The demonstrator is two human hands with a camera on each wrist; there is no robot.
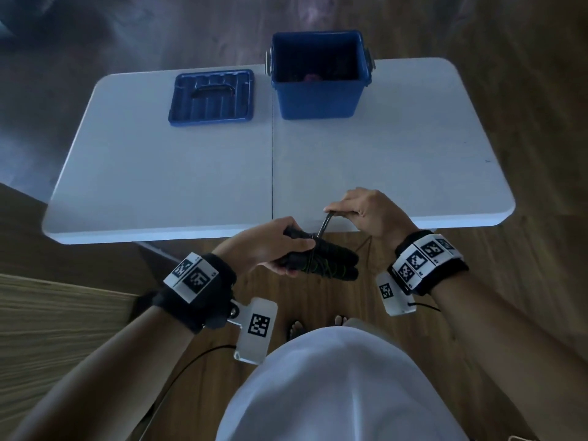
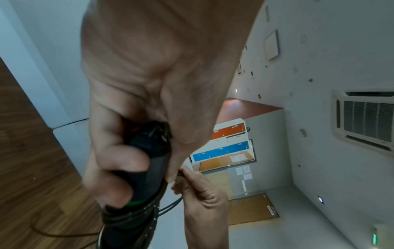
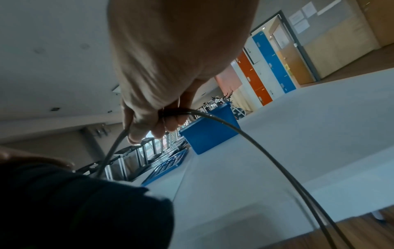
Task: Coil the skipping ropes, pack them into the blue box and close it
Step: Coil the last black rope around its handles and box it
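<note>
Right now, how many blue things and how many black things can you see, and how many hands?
Blue things: 2, the blue box and its lid.
Black things: 1, the skipping rope bundle.
Hands: 2, the left hand and the right hand.
Total: 5.

The handles in my left grip are black with thin green rings, and the cord in my right grip is dark grey. The box and its ribbed lid are deep blue on a pale grey-white surface. My wristbands are black, carrying white tags with black square patterns.
</note>
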